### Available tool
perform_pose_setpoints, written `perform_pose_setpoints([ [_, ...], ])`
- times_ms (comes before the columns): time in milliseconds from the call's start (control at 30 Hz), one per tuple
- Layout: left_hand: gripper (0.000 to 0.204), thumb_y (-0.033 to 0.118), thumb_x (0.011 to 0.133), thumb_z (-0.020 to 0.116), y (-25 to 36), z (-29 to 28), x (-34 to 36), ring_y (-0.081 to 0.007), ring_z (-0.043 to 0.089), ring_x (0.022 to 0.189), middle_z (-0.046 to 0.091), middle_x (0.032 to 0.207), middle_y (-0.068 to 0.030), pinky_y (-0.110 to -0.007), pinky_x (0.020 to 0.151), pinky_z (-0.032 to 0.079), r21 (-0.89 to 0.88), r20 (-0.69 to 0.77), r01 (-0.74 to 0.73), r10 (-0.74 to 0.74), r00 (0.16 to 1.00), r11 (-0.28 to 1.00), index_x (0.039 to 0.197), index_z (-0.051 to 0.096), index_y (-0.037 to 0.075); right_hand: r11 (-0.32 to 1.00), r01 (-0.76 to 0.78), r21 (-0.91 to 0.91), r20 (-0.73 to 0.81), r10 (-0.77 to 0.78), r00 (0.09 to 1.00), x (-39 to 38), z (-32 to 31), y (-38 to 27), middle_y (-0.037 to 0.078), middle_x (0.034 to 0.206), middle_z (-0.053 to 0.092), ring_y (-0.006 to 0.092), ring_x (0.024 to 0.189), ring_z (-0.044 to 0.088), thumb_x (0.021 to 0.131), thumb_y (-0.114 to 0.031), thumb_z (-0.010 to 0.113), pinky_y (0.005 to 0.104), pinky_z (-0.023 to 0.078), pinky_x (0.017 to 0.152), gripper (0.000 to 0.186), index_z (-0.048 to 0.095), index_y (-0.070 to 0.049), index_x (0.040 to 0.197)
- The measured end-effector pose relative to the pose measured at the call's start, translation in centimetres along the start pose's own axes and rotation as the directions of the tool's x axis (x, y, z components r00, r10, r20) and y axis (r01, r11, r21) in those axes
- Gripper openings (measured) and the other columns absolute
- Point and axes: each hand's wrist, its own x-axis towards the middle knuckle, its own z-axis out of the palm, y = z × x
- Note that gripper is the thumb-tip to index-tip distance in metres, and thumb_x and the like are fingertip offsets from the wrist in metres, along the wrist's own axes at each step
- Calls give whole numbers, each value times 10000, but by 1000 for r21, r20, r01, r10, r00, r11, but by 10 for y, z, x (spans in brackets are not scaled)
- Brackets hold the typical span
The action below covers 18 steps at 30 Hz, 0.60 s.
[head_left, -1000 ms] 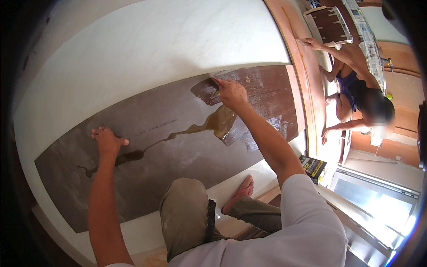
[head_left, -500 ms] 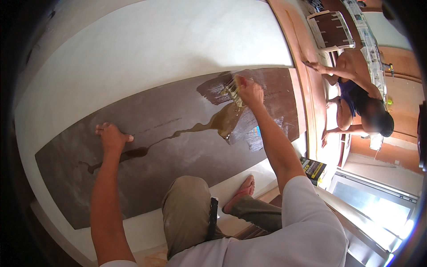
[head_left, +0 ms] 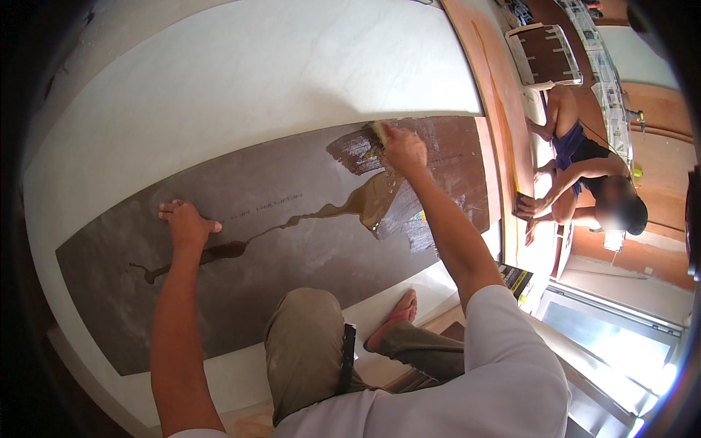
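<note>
My right hand [head_left: 407,152] grips a flat brush [head_left: 381,132] with pale yellowish bristles and a reddish handle. Its bristles touch the far edge of a long grey-brown sheet [head_left: 307,270], over a dark wet patch [head_left: 354,152]. An amber, glue-like puddle [head_left: 376,197] lies just nearer than that hand and trails leftward in a thin line. Shiny streaks cover the sheet's right end. On the left part of the sheet, my left hand [head_left: 186,225] rests palm down, thumb out and fingers apart, holding nothing. My left forearm crosses the end of the amber trail.
A large white board [head_left: 292,73] lies beneath and beyond the sheet. To the right runs a long wooden panel [head_left: 504,124] with an amber streak. A co-worker [head_left: 584,160] crouches there, a hand on a small dark object [head_left: 523,205]. A black-and-yellow container [head_left: 515,279] stands near my right arm.
My right hand and the brush have moved slightly, the bristles now further toward the sheet's far edge. The co-worker's hand has shifted nearer along the panel. My left hand stays put.
</note>
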Motion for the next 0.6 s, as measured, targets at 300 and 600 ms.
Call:
perform_pose_setpoints([
  [300, 1025, 406, 541, 962, -6, 12, 2, -558, 322, 1411, 502, 1393, -371, -552, 1205, 253, -51, -94, -4, -1, 996, 999, 1239, 548, -221, 999, 42, -29, -27, -43, 999, 19, -1, 25, 245, 1135, 698, 414, 1104, 657, 951, -336, 494, 493, 516, 974, 385, 733, -113, 1154],
  [600, 1130, 408, 571, 954, -4, 6, 0, -598, 318, 1395, 354, 1434, -480, -527, 1190, 305, -97, -30, -29, 26, 999, 995, 1342, 438, -236, 984, -172, -39, -36, 170, 985, 39, 3, 49, 247, 1148, 693, 415, 1109, 654, 962, -352, 505, 504, 512, 967, 385, 735, -105, 1148],
])
